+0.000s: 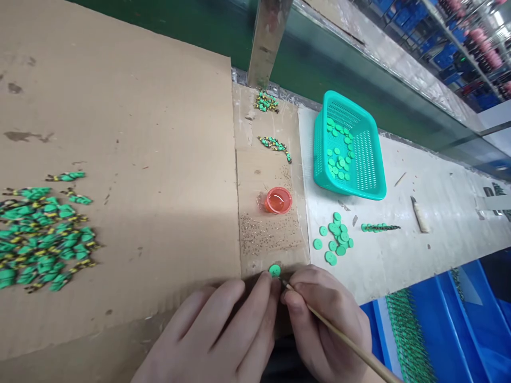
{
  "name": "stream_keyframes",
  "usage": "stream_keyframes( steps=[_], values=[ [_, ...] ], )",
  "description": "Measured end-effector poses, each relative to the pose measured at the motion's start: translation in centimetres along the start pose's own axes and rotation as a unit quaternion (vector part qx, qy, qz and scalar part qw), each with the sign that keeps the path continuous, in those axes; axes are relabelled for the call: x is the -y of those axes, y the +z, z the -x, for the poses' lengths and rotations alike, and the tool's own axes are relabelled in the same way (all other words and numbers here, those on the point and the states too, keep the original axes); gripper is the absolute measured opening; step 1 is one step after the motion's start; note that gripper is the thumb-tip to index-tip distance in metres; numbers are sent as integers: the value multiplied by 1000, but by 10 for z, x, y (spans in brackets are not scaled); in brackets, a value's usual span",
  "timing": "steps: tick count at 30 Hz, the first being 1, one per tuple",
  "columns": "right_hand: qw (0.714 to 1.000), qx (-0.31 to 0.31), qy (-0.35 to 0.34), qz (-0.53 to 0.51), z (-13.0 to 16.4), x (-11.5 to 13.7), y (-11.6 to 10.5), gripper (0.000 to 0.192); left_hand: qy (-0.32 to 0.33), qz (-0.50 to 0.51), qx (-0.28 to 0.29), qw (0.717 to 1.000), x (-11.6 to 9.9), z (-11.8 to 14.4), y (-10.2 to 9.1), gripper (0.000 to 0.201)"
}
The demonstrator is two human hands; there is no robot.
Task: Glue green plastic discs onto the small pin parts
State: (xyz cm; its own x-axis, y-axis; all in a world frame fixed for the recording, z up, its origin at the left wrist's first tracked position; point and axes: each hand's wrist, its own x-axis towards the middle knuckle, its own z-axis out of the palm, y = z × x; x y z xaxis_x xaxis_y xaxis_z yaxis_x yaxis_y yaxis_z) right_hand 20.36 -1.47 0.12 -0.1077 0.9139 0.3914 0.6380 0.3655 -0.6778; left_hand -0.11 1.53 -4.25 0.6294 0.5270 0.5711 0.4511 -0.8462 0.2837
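Note:
At the near edge of the cardboard, a round green button (274, 270) with small dark marks sits at the fingertips of my left hand (227, 330), its lower edge pinched there. My right hand (331, 314) grips a thin stick with a pale wooden handle (343, 336), perhaps a fine brush. The stick's dark tip points at the spot just below the button; whether it touches is hidden by my fingers. Beyond both hands stands a small red cup (279, 200) with a shiny, liquid-looking inside. Tiny gold beads or grains (265, 234) are scattered around it.
Right of the cup, loose green buttons (337, 234) lie beside a teal basket (377, 159) holding more. A row of discs (379, 227) and a pale tapered tool (420, 215) lie farther right. Green, yellow and black pieces (43, 234) are heaped left. Blue bins (443, 319) stand lower right.

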Motion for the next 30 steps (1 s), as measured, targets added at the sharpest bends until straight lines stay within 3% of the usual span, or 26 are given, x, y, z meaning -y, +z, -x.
stream_keyframes(
  steps=[20,25,30],
  values=[
    [1000,-2,19,-3,-1,1,1,32,-8,-8,3,1000,-1,1,1,28],
    [996,-75,14,-52,-5,1,-4,32,-6,-10,15,1000,0,1,1,32],
    [990,-127,54,-21,-44,-5,-13,19,-6,-14,7,1000,0,1,3,33]
  ],
)
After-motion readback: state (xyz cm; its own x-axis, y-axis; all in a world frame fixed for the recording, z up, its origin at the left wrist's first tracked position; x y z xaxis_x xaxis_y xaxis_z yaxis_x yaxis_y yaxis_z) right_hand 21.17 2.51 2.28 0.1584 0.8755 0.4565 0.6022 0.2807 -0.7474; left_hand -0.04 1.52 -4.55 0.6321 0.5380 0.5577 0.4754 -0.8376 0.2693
